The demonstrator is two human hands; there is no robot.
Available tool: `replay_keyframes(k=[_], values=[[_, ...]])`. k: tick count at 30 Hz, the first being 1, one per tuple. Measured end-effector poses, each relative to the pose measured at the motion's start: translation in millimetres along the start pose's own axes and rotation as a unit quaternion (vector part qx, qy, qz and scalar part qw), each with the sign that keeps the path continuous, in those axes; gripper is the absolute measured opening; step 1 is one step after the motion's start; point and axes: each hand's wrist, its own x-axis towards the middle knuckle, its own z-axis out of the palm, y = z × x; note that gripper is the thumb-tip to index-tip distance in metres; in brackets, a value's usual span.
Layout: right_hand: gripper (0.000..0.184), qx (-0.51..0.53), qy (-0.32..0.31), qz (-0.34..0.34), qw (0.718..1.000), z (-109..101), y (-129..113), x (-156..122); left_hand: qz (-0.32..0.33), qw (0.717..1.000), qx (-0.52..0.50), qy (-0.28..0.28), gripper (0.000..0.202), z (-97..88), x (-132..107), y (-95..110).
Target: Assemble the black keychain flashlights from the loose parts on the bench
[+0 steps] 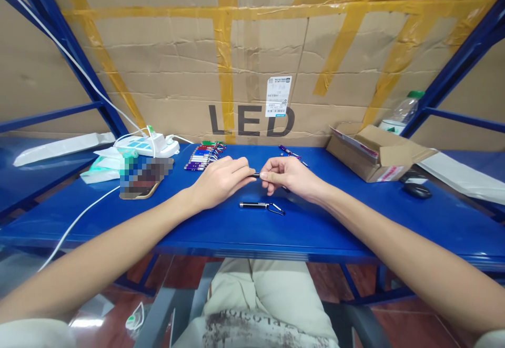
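Note:
Over the middle of the blue table, my left hand (225,178) and my right hand (290,178) hold a slim black penlight-like tube (256,175) between them. Fingers of both hands are closed on it, so only a short piece shows in the gap. Just below, a second black tube (254,206) with a silver end lies flat, a black carabiner clip (276,209) at its right end. Beyond my left hand is a row of several coloured tubes (199,158) with clips. Behind my right hand lie purple tubes (292,154).
A phone (152,182), a green-white packet (104,166) and a power strip (155,144) with white cables occupy the left. On the right are an open cardboard box (379,153), a black mouse (417,190) and a plastic bottle (406,110). Taped cardboard (177,74) stands behind.

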Motion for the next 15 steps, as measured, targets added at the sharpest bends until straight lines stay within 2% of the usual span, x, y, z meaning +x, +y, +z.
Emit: replay_keyframes(k=[4,7,11,15], values=[[0.044,0.091,-0.043,0.078,0.992,-6.4,1.0,2.0,0.038,0.998,0.04,0.011,0.022,-1.4,1.9,2.0],[0.045,0.106,-0.047,0.087,0.989,-7.3,2.2,3.3,0.015,1.0,0.004,0.016,0.022,-0.1,1.4,2.4],[0.048,0.077,0.0,0.034,0.996,-3.1,3.9,5.0,-0.075,0.991,-0.111,0.017,0.023,3.3,1.0,1.2],[0.047,0.011,0.04,-0.032,0.999,-0.6,3.6,5.5,-0.127,0.974,-0.189,0.014,0.024,6.9,2.7,-1.3]])
